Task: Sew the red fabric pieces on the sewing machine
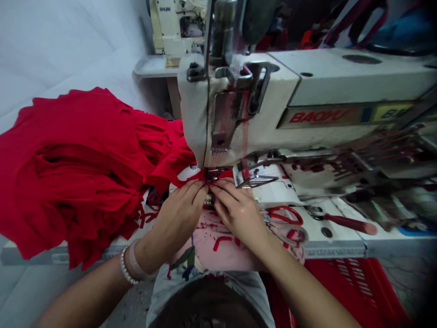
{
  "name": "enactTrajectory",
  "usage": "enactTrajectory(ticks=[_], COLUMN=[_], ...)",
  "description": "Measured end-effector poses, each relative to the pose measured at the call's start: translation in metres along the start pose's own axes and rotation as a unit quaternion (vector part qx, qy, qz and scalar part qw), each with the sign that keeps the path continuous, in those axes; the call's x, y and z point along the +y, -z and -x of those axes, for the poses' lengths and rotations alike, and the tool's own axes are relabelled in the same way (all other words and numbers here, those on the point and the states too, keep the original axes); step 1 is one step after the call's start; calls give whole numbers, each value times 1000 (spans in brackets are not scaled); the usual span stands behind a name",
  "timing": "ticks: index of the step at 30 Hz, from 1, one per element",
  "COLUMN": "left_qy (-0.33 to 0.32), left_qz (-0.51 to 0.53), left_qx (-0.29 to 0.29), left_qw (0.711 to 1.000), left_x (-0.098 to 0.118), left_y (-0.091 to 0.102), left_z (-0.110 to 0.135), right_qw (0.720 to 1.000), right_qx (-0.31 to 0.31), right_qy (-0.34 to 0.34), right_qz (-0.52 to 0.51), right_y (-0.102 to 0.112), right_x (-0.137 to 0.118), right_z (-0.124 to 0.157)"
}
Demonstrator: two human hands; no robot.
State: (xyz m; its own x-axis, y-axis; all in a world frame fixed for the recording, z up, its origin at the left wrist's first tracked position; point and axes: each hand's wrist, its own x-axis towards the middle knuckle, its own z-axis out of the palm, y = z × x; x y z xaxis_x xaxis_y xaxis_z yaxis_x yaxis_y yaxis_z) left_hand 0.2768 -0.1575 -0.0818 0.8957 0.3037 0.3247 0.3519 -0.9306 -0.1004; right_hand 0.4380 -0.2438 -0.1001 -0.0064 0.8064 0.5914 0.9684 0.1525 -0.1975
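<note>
My left hand (182,205) is at the front of the sewing machine's presser foot (212,174), its fingertips pressed together on a strip of red fabric (187,180). Close beside it on the right, my right hand (239,212) pinches the same fabric just in front of the foot. The fingertips of both hands almost meet, and they hide much of the cloth between them. Red threads run down the head of the sewing machine (194,105) to the needle area. A large heap of red fabric pieces (75,132) lies to the left of my left hand.
Right of my right hand lie red-handled scissors (288,214) and a red-handled screwdriver (348,224). Red scraps (221,241) are scattered on the pink cloth (235,259) at the table's front edge. Below on the right stands a red plastic basket (375,291). Behind is another machine (167,27).
</note>
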Motion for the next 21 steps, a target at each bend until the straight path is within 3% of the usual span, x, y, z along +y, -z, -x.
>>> enactTrajectory(ticks=[4, 11, 16, 18, 21], left_qy=[-4, -5, -18, -2, 38], left_qz=[2, -9, 12, 47, 157], left_qx=[41, 34, 15, 1, 21], left_qw=[999, 999, 1000, 999, 987], left_x=[-4, -4, 2, 1, -15], left_y=[-2, -2, -1, -1, 6], left_z=[0, 0, -4, -6, -6], right_qw=[1000, 1000, 994, 993, 996], right_qx=[0, -2, -13, -9, -34], right_qy=[3, 10, 85, 103, 73], right_qz=[-4, 1, 68, 60, -45], right_y=[0, 0, -2, 6, 30], right_x=[2, 4, 2, -3, -13], right_z=[1, 2, 1, 5, 16])
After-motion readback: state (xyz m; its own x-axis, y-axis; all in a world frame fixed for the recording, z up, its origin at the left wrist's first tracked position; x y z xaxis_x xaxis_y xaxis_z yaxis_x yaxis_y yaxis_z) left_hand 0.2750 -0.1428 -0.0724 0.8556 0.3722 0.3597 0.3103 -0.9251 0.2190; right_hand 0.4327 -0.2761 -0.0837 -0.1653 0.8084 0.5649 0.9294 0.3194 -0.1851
